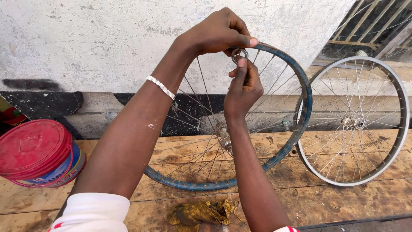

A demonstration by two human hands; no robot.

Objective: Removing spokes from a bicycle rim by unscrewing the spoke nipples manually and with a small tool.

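The left hand (216, 32) is at the top of a blue bicycle wheel (300, 81), with its fingers curled over the upper part of the rim and closed on it. The right hand (243, 88) is just below the left one, almost touching it. Its fingertips point up and pinch a small round metal tool (239, 54), which sits on the rim where the spokes (201, 141) meet it. So the 2 hands are close together, both clamped: the left on the rim, the right on the small tool.

The blue wheel stands upright on a wooden bench (334, 197), and its lower edge rests on the boards below both hands. Its hub (223, 135) is under the right wrist, partly hidden by the forearm. On the left wrist there is a white beaded bracelet (160, 87).

To the right of the hands, well apart from them, a 2nd wheel with a silver rim (401, 129) leans against the white wall (86, 38). It stands just beside the blue wheel, and the 2 rims overlap a little in the view. Far to the left of the hands, a paint bucket with a red lid (32, 150) stands on the bench. Below the right forearm, near the front edge of the bench, lies a crumpled yellow rag (201, 212).
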